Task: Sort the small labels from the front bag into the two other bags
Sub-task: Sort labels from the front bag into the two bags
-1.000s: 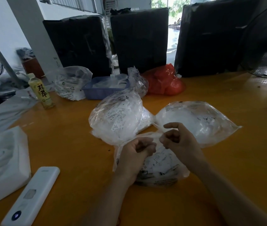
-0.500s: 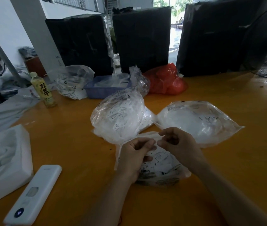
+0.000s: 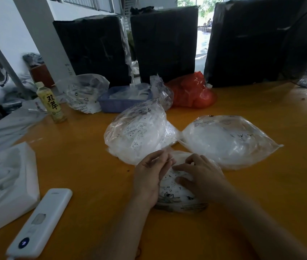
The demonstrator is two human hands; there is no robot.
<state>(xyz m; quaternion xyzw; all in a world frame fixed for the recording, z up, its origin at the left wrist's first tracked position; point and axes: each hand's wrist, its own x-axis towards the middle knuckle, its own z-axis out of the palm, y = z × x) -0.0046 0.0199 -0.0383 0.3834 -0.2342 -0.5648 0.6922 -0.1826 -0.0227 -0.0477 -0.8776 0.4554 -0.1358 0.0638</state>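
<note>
Both hands (image 3: 149, 177) (image 3: 201, 175) on front bag (image 3: 175, 192), table (image 3: 261, 194) open rt.

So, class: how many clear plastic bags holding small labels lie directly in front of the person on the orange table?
3: the front bag under both hands, one bag behind it to the left, one to the right. More clear bags sit farther back; contents unclear.

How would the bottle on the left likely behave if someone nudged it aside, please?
The bottle stands upright, tall and narrow, so a push near its cap would probably tip it. It looks full of pale liquid, so likely fairly heavy for its size. The table looks glossy, so a low push may slide it instead.
</note>
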